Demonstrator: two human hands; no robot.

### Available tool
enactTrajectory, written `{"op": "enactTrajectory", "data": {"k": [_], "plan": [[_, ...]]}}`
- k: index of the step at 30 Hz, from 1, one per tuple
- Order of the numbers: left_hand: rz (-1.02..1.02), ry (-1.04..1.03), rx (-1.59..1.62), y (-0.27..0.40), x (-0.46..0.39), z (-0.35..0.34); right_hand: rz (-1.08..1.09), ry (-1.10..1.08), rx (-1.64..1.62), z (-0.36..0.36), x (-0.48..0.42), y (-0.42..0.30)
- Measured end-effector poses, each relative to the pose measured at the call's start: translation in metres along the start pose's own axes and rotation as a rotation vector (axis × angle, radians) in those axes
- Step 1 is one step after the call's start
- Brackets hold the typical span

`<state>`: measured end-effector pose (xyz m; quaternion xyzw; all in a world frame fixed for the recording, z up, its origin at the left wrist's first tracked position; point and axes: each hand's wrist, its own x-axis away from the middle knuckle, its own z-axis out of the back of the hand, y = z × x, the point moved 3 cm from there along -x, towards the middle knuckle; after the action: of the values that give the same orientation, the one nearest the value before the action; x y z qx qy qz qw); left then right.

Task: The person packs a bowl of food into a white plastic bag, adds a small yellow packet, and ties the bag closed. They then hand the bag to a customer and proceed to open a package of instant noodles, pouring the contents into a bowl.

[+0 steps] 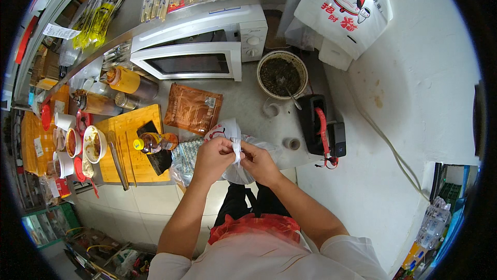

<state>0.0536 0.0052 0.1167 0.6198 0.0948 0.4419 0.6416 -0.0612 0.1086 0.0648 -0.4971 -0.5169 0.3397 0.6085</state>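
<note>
A white plastic carrier bag with red print sits at the counter's front edge, just ahead of my body. My left hand pinches the bag's gathered, twisted neck from one side. From the other side my right hand grips the same strip between thumb and fingers. Whatever the bag holds is hidden. Left of my left hand lies a clear plastic bag with a patterned content that I cannot make out. Beyond the hands is a brown printed pouch.
A microwave oven stands at the back with its door ajar. A bowl of dark filling holds a spoon. At right is a black device with a red strap. Leftward are a yellow-capped bottle, a cutting board and squeeze bottles.
</note>
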Motion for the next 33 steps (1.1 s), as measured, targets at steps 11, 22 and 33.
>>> {"op": "enactTrajectory", "data": {"k": [11, 22, 33], "plan": [[-0.204, 0.351, -0.477, -0.003, -0.003, 0.021, -0.109, -0.110, 0.160, 0.012, -0.028, -0.020], [-0.080, 0.315, -0.365, -0.024, -0.019, 0.035, -0.047, -0.293, 0.541, 0.027, -0.022, -0.040], [-0.198, 0.292, -0.358, -0.036, -0.028, 0.028, -0.074, -0.214, -0.131, 0.036, 0.002, 0.031]]}}
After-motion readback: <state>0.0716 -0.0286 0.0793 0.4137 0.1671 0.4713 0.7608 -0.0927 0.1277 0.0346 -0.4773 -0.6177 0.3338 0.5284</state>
